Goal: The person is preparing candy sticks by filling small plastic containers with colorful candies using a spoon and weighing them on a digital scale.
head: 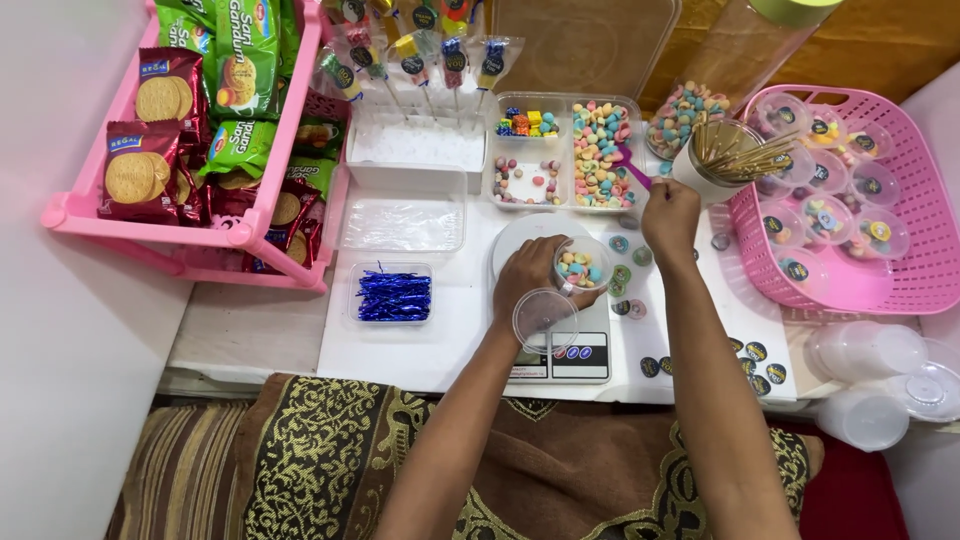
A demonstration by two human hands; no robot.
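My left hand [528, 275] grips a small clear cup [583, 265] of pastel candy that stands on a white kitchen scale [520, 235]. A clear round lid [544, 318] lies by that wrist on the scale. My right hand [668, 215] reaches up to a purple scoop [630, 165] that rests in the right cell of a clear divided tray [566, 150] full of pastel candy pieces. It looks closed on the scoop's handle.
A pink basket [910, 190] of filled lidded cups stands at the right. A white cup of wooden sticks [725, 158] sits beside it. Round stickers [757, 352] lie near the scale. Blue twist ties [394, 297] fill a small tray. A pink rack [130, 215] holds biscuit packs. Empty cups [868, 350] sit at the right edge.
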